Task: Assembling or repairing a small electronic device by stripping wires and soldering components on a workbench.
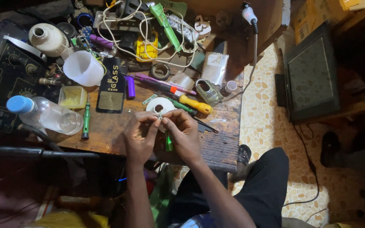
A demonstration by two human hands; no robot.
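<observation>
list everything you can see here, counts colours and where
tape roll: 1, white, bench centre, just beyond the fingertips
screwdriver: 1, yellow handle, right of the roll
screwdriver: 1, green, bench left
bottle: 1, clear with blue cap, lying far left
cup: 1, white, on its side
tub: 1, yellowish, beside the bottle
cables: tangle, white, bench top
monitor: 1, dark, on the floor right
left hand: pinching something small
right hand: pinching with it, green tool underneath
</observation>
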